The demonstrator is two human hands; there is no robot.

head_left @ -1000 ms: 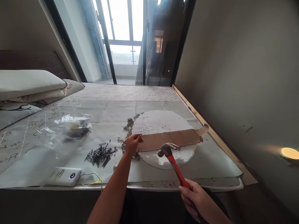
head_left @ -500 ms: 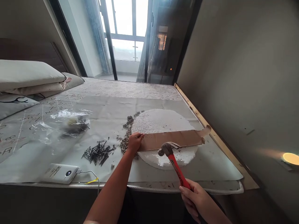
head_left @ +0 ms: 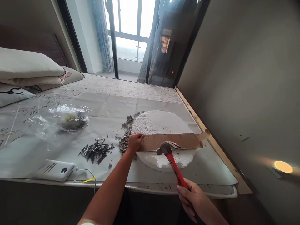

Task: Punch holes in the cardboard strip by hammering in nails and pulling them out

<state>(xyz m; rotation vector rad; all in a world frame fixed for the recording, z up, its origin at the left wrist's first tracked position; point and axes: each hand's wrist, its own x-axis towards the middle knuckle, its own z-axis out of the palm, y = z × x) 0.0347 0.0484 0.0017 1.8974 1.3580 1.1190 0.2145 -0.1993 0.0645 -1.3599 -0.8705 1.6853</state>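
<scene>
Our left hand [head_left: 134, 142] pinches the cardboard strip [head_left: 172, 141] on the foam disc [head_left: 161, 125]; our right hand [head_left: 191, 198] grips the hammer [head_left: 172, 161] near the bed's [head_left: 112, 106] front edge.

In front of me is a bed [head_left: 145, 90] with a patterned cover, and folded pillows [head_left: 30, 70] lie at its left side. Behind it, a tall glass door [head_left: 131, 34] with dark frames lets in bright daylight. On my right stands a plain grey wall [head_left: 246, 78], where a small round lamp [head_left: 283, 166] glows yellow.
</scene>
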